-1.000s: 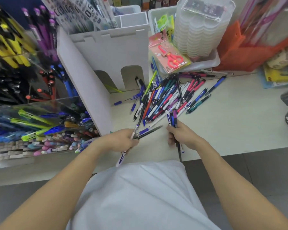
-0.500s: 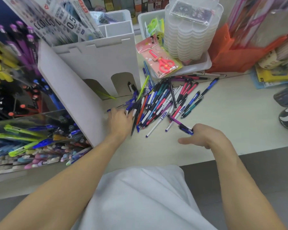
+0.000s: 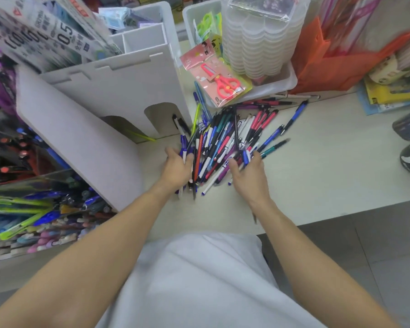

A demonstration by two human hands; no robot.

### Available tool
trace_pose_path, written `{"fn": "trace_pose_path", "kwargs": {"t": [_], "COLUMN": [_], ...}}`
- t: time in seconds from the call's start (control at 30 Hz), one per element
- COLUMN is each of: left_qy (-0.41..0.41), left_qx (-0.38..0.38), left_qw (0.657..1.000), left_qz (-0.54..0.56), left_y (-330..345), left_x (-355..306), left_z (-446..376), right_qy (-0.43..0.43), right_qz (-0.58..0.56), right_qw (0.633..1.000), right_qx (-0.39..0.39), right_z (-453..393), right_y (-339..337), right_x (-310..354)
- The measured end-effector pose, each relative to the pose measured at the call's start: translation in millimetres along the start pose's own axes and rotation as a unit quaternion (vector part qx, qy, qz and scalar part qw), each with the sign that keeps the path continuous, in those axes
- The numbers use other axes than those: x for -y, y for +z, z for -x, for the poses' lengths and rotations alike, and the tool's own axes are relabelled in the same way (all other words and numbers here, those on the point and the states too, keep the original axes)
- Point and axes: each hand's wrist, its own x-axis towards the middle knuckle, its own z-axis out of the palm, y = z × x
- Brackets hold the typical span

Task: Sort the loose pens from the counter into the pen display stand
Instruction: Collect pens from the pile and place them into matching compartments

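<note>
A heap of loose pens [image 3: 225,136], blue, red, white and black, lies on the pale counter [image 3: 329,162] in front of the white pen display stand [image 3: 81,138]. My left hand [image 3: 176,168] is at the heap's left edge; its fingers curl round several blue and white pens, whose ends stick out below the palm. My right hand [image 3: 247,176] is at the heap's near right side and pinches a few blue pens between thumb and fingers. A clear display case [image 3: 33,209] at the left holds sorted pens.
A white tray [image 3: 289,81] with stacked clear boxes stands behind the heap, and a packed pair of red scissors [image 3: 223,85] leans on it. Orange bags [image 3: 329,62] and booklets [image 3: 388,93] sit at the back right. The counter's front edge runs just below my wrists.
Both hands have moved forward from the counter's near edge into the heap. The right hand, off to the right half a second ago, has closed in on the pile.
</note>
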Motion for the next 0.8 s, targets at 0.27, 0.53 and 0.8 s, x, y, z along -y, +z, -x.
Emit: {"fn": "trace_pose_path", "kwargs": {"t": [0.27, 0.53, 0.8], "left_qy": [-0.01, 0.044, 0.055], "left_qx": [0.121, 0.235, 0.244], "left_qw": [0.982, 0.947, 0.941], "left_qz": [0.144, 0.214, 0.226], "left_y": [22, 8, -18], "left_x": [15, 22, 38], "left_z": [17, 39, 47], "right_qy": [0.109, 0.19, 0.212], "right_qz": [-0.189, -0.261, -0.39], "right_qw": [0.976, 0.93, 0.873], "right_qx": [0.005, 0.175, 0.205], "right_z": [21, 26, 44], "right_y": [49, 45, 54], "right_x": [26, 34, 60]}}
